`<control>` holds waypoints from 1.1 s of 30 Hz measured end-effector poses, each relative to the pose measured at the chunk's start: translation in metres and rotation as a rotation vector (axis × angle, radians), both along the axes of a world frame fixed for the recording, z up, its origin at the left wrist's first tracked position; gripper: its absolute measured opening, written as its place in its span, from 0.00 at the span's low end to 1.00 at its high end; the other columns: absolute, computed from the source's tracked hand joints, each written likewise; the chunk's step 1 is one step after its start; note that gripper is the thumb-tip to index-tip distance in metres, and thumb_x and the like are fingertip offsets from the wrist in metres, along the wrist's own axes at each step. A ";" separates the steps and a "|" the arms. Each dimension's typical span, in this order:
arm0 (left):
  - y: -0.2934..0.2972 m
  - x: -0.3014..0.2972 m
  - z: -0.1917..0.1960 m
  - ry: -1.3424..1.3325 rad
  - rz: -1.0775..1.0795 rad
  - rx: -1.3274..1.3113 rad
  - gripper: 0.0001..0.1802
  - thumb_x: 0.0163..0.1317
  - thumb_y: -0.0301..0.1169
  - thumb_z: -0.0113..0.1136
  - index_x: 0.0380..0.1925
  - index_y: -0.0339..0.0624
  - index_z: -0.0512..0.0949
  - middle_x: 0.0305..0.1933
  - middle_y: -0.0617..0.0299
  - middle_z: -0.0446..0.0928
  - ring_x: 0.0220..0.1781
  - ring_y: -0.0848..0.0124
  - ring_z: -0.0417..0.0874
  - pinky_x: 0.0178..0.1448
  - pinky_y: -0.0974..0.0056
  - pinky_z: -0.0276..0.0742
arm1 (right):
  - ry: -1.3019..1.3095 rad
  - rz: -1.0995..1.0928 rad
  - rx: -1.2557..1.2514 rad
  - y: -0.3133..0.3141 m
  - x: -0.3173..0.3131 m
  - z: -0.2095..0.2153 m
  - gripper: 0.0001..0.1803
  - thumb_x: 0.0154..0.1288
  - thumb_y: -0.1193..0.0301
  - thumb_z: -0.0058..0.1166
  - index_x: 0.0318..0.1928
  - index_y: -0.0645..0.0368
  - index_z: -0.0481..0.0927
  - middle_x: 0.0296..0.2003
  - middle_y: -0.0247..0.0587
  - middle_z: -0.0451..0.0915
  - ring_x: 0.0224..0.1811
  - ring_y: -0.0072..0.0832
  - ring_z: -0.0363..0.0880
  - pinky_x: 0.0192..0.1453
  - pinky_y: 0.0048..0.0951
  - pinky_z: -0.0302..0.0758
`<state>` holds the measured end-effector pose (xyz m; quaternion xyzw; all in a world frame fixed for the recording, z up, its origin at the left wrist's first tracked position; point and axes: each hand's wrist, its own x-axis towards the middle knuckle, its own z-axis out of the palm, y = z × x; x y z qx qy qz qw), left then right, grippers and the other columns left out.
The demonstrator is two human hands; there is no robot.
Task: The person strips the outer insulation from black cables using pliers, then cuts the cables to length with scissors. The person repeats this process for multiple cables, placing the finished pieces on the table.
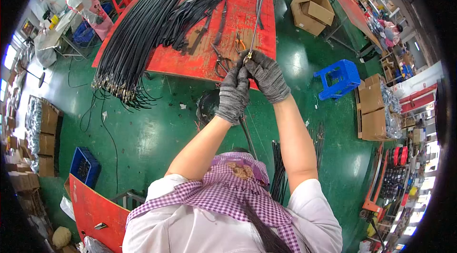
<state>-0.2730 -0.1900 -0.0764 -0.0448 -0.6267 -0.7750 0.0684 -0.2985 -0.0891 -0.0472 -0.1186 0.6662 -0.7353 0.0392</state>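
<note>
Both my hands wear grey knit gloves and meet at the near edge of a red table (209,69). My left hand (233,92) is closed around a thin black cable, partly hidden by the glove. My right hand (267,78) pinches the cable at a small brass-coloured fitting (247,57). From there a thin grey length of cable (258,17) runs away over the table. Just left of my hands lie dark-handled scissors (221,62) and orange-handled pliers (241,42). A large bundle of black cables (143,39) with brass-coloured ends hangs over the table's near left edge.
A blue stool (338,79) stands to the right, with an open carton (312,10) beyond it. Near my right arm, several black cables (278,167) hang or stand. A blue crate (85,166) sits at left. Another person (85,3) is at the far left.
</note>
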 end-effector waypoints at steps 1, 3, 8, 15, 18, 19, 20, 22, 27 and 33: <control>0.004 -0.007 -0.002 -0.072 -0.039 0.082 0.15 0.59 0.31 0.42 0.47 0.44 0.67 0.28 0.70 0.71 0.22 0.85 0.64 0.24 0.78 0.63 | 0.035 -0.024 0.029 0.004 -0.008 -0.008 0.13 0.55 0.71 0.48 0.41 0.62 0.72 0.34 0.34 0.75 0.36 0.19 0.71 0.42 0.20 0.69; 0.016 -0.023 -0.010 -0.216 -0.114 0.248 0.15 0.59 0.30 0.42 0.47 0.43 0.66 0.31 0.69 0.71 0.25 0.84 0.67 0.27 0.78 0.66 | 0.094 -0.054 0.104 0.015 -0.026 -0.020 0.13 0.55 0.71 0.48 0.42 0.62 0.71 0.35 0.34 0.74 0.35 0.19 0.71 0.41 0.20 0.70; 0.049 -0.077 -0.066 -0.311 -0.206 0.575 0.14 0.59 0.30 0.41 0.46 0.41 0.67 0.33 0.66 0.72 0.31 0.80 0.71 0.35 0.77 0.69 | 0.119 -0.075 0.234 0.043 -0.071 -0.050 0.13 0.55 0.70 0.48 0.41 0.63 0.72 0.34 0.35 0.75 0.34 0.18 0.70 0.39 0.20 0.68; 0.091 -0.124 -0.226 -0.343 -0.291 0.068 0.15 0.58 0.32 0.37 0.44 0.41 0.66 0.41 0.63 0.69 0.44 0.72 0.68 0.48 0.71 0.64 | -0.409 -0.135 -0.063 0.096 -0.113 -0.202 0.13 0.55 0.68 0.41 0.35 0.64 0.73 0.30 0.51 0.75 0.33 0.31 0.73 0.37 0.26 0.69; 0.104 -0.094 -0.223 -0.746 -0.202 0.132 0.16 0.58 0.31 0.36 0.46 0.42 0.64 0.44 0.63 0.67 0.46 0.72 0.66 0.49 0.71 0.62 | -0.272 -0.174 0.319 0.101 -0.084 -0.265 0.18 0.54 0.61 0.43 0.39 0.63 0.71 0.31 0.50 0.75 0.35 0.44 0.72 0.35 0.32 0.69; 0.111 -0.089 -0.219 -0.827 -0.176 0.146 0.16 0.58 0.31 0.36 0.46 0.42 0.63 0.44 0.63 0.66 0.47 0.72 0.65 0.49 0.71 0.62 | -0.345 -0.133 0.387 0.100 -0.075 -0.300 0.19 0.54 0.60 0.43 0.39 0.63 0.71 0.31 0.51 0.74 0.36 0.44 0.72 0.36 0.32 0.69; 0.119 -0.084 -0.217 -0.882 -0.157 0.154 0.16 0.58 0.31 0.36 0.47 0.42 0.63 0.45 0.63 0.65 0.48 0.72 0.65 0.50 0.71 0.61 | -0.430 -0.091 0.460 0.101 -0.072 -0.334 0.19 0.54 0.60 0.43 0.39 0.62 0.71 0.31 0.52 0.74 0.37 0.43 0.72 0.37 0.32 0.69; 0.118 -0.082 -0.220 -0.949 -0.100 0.160 0.17 0.58 0.31 0.36 0.48 0.42 0.62 0.46 0.63 0.64 0.49 0.72 0.63 0.51 0.71 0.60 | -0.585 -0.076 0.324 0.097 -0.064 -0.327 0.19 0.54 0.60 0.43 0.38 0.62 0.72 0.32 0.52 0.74 0.36 0.43 0.72 0.37 0.32 0.68; 0.139 -0.107 -0.205 -0.941 -0.101 0.118 0.18 0.58 0.31 0.36 0.50 0.43 0.59 0.50 0.63 0.60 0.52 0.71 0.60 0.53 0.71 0.58 | -0.484 -0.213 0.059 0.125 -0.100 -0.286 0.16 0.54 0.63 0.45 0.37 0.63 0.73 0.31 0.45 0.75 0.33 0.31 0.72 0.37 0.28 0.68; 0.163 -0.152 -0.179 -0.853 -0.142 0.219 0.21 0.58 0.30 0.35 0.53 0.44 0.56 0.54 0.63 0.56 0.56 0.71 0.56 0.56 0.71 0.55 | -0.504 -0.203 -0.233 0.152 -0.148 -0.282 0.13 0.55 0.66 0.45 0.37 0.62 0.73 0.30 0.40 0.75 0.32 0.25 0.72 0.37 0.24 0.68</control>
